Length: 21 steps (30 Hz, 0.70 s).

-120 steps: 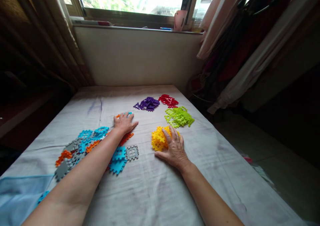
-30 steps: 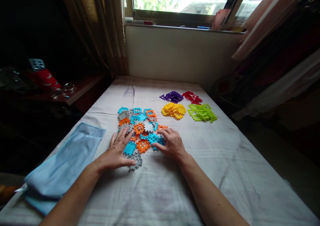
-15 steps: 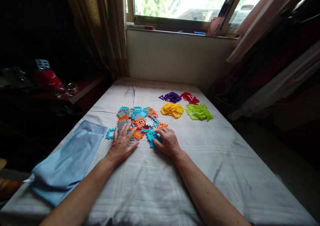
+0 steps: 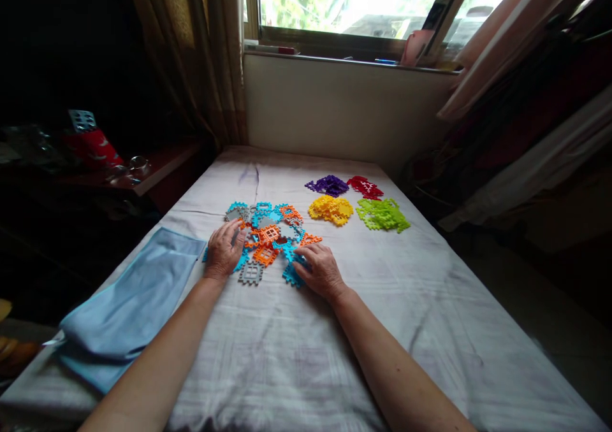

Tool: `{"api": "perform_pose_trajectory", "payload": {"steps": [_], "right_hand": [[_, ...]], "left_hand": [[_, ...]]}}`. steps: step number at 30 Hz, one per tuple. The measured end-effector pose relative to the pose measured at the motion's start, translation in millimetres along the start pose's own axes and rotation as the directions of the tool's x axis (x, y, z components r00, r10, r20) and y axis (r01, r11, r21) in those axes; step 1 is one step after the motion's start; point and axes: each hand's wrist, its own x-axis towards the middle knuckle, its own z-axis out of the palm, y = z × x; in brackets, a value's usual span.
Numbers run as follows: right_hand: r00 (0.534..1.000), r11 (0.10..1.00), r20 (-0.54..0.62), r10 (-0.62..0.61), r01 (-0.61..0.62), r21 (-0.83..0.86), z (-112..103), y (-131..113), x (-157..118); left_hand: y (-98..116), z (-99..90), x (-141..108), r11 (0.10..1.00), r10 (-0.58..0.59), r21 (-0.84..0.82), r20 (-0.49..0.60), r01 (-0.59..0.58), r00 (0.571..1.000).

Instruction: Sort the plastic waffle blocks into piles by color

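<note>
A mixed pile of blue, orange and grey interlocking plastic tiles [image 4: 266, 254] with toothed edges lies on the cloth-covered surface. My left hand [image 4: 224, 248] rests at the pile's left side, its fingers stretched forward side by side over the tiles; no tile shows in a grip. At the right edge, my right hand [image 4: 324, 269] has thumb and fingers curled on a blue tile [image 4: 292, 274], partly hidden beneath them. A grey window-shaped tile [image 4: 251, 273] sits at the near edge between the hands. An orange triangular tile [image 4: 312, 239] pokes out beyond my right fingers.
Farther right lie sorted heaps of purple tiles [image 4: 327, 185], red tiles [image 4: 365, 187], yellow tiles [image 4: 331, 209] and green tiles [image 4: 382, 215]. A light blue cloth bag [image 4: 129, 311] lies at left. Eyeglasses [image 4: 128, 172] rest on a dark side table.
My left hand has shifted left and drawn its fingers together, uncovering the grey tile and orange tiles. Beneath my right hand, the blue tile has moved slightly nearer.
</note>
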Motion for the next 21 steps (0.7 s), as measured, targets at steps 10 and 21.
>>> {"api": "perform_pose_trajectory", "payload": {"steps": [10,21], "right_hand": [[0.899,0.953,-0.320,0.300,-0.298,0.054,-29.0,45.3,-2.6],[0.687,0.747,-0.372,0.624,-0.665,0.024,-36.2,98.1,-21.6]], "left_hand": [[-2.5,-3.7,-5.3,0.994,-0.043,-0.099,-0.053,0.037,0.998],[-1.4,-11.9,-8.2,0.987,-0.104,-0.137,-0.109,0.089,0.989]]}}
